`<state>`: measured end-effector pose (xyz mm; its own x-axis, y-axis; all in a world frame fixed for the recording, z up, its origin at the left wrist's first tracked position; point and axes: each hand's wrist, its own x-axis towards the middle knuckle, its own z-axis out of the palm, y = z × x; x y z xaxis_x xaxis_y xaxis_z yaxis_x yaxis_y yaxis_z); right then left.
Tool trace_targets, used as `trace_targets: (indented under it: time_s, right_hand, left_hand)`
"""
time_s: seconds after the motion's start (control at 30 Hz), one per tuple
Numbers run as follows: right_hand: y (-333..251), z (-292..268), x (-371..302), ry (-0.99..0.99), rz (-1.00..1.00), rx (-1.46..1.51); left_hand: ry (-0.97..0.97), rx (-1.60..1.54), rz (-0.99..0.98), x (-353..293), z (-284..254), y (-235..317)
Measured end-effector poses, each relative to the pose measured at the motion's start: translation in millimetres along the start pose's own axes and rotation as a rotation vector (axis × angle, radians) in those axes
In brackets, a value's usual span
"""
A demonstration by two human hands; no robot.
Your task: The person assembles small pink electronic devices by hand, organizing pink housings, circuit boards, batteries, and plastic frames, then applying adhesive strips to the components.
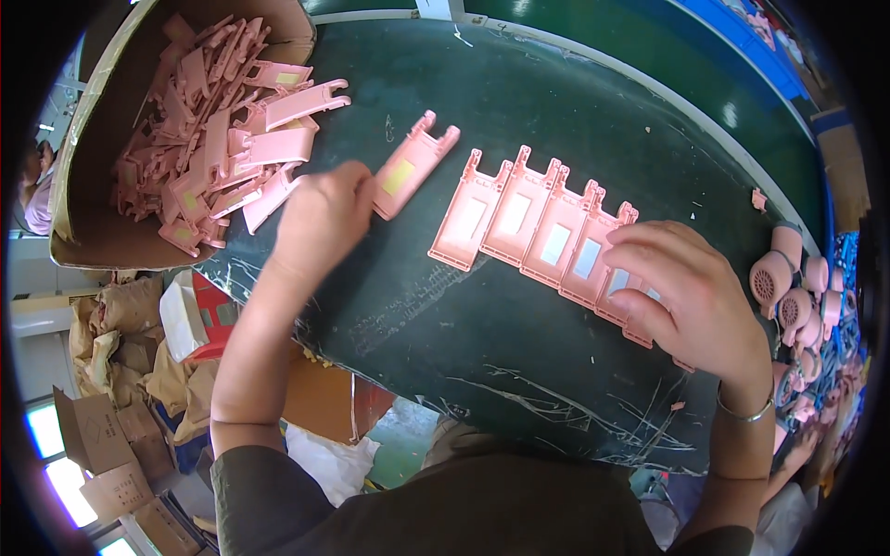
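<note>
My left hand (323,221) is closed on the lower left end of a pink plastic housing piece (419,169). The piece has two prongs at its far end and a yellow sticker on its face. To its right, several similar pink housing pieces (513,213) lie face up in a slanting row, side by side, with pale rectangular patches on them. Over the right end of that row hovers my right hand (691,295), its fingers curved and apart, hiding part of the last pieces. Whether its fingertips touch them I cannot tell.
A cardboard box (69,199) heaped with loose pink pieces (218,130) stands at the left on the dark green worktable (408,306). Round pink parts (779,269) are piled past the right edge. Open cartons (102,445) and brown sacks (130,310) sit at lower left.
</note>
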<state>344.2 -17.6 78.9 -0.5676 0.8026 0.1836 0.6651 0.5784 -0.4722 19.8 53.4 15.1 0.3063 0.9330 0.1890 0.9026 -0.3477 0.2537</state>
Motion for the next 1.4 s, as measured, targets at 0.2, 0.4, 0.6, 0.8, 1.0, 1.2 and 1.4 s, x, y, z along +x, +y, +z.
trace_targets:
  time_s: [0.2,0.4,0.6,0.8,1.0,1.2,1.4]
  right_hand:
    - [9.8,19.7,38.6,-0.022,-0.102,0.084]
    - [-2.0,69.8,117.0,-0.003,-0.358,-0.109]
    - [-14.6,93.2,141.3,-0.155,-0.541,-0.317]
    - [-19.5,95.2,151.8,-0.348,-0.569,-0.35]
    - [0.6,97.3,158.4,-0.283,-0.479,-0.31]
    - [19.1,59.8,161.0,-0.066,0.026,0.558]
    - [-51.2,78.1,109.6,-0.055,-0.067,0.671]
  left_hand:
    - [0.146,-0.134,-0.136,-26.9,-24.3,24.5]
    - [0.113,-0.207,0.351,-44.5,-7.7,23.1]
    - [0.123,-0.203,0.42,-42.8,6.0,19.2]
    - [0.113,-0.296,0.399,-40.3,8.2,13.7]
    - [0.062,-0.325,0.396,-32.0,7.5,15.5]
    - [0.071,-0.415,0.309,-33.9,-0.8,15.8]
    - [0.136,-1.269,-0.2,-66.3,-16.8,40.2]
